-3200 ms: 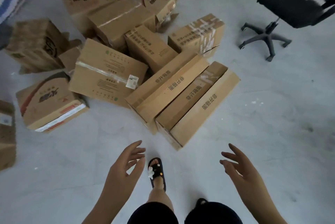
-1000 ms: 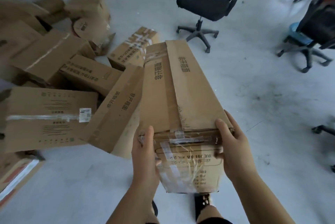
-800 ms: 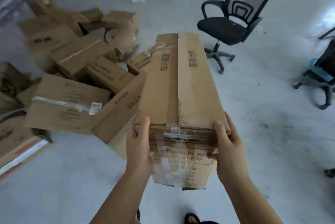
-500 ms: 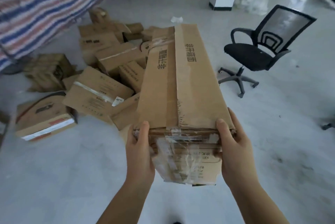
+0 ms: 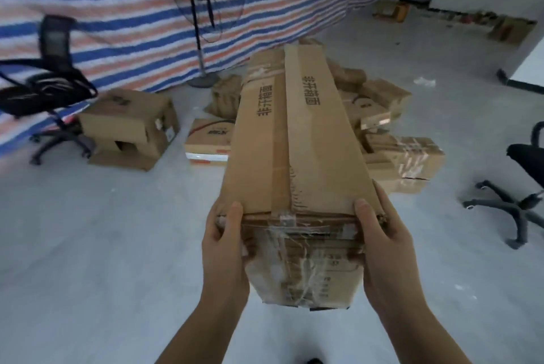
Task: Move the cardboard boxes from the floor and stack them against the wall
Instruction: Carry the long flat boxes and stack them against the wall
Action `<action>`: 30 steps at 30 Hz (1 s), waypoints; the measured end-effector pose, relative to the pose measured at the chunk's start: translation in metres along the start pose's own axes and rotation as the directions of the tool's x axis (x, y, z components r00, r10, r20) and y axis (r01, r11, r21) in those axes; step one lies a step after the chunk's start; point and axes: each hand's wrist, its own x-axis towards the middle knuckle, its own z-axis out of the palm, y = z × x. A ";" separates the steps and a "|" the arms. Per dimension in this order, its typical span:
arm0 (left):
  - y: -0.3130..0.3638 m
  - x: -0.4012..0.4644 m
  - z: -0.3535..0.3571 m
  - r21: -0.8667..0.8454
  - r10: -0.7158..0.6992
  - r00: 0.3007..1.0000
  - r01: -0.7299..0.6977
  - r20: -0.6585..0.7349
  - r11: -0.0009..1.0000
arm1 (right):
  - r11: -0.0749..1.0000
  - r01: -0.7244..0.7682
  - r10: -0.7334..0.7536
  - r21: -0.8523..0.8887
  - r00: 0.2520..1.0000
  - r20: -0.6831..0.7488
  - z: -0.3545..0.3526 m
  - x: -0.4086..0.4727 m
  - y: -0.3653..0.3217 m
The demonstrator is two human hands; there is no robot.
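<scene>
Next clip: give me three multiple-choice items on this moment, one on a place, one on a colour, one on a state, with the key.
1. Where does the standing fan stand?
A. before the striped tarp
B. behind the right-hand chair
C. on a box

2. What colours are the tarp's stripes?
A. green, yellow
B. blue, orange-red, white
C. black, grey

3. How is the long cardboard box held?
A. one hand
B. lying on the floor
C. both hands at its near end

Key: 1 A, its base sits at the tarp's foot. 2 B, those bands show. 3 C, the left hand and the right hand grip its taped end.

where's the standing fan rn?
Head view, upper left of centre: the standing fan stands against the striped tarp, behind the long box held in both hands.
</scene>
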 end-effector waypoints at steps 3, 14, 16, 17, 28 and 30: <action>0.019 -0.017 -0.085 -0.033 0.053 0.990 -0.057 -0.128 0.998 | 1.000 -0.017 0.018 -0.006 0.986 0.165 0.055 -0.050 0.020; 0.063 -0.085 -0.321 -0.111 0.074 0.779 -0.181 -0.623 0.977 | 0.943 -0.115 0.278 -0.313 0.791 0.545 0.220 -0.206 0.093; 0.062 -0.094 -0.349 -0.139 0.050 0.721 -0.201 -0.691 0.970 | 0.926 -0.122 0.328 -0.358 0.730 0.600 0.243 -0.226 0.104; 0.061 -0.098 -0.362 -0.149 0.044 0.687 -0.219 -0.726 0.964 | 0.922 -0.119 0.344 -0.369 0.694 0.633 0.256 -0.234 0.110; 0.088 -0.105 -0.473 -0.221 -0.110 0.262 -0.443 -0.959 0.869 | 0.861 0.020 0.490 -0.508 0.230 0.841 0.420 -0.320 0.151; 0.090 -0.113 -0.491 -0.218 -0.153 0.168 -0.507 -0.974 0.834 | 0.859 0.071 0.497 -0.507 0.117 0.860 0.443 -0.344 0.156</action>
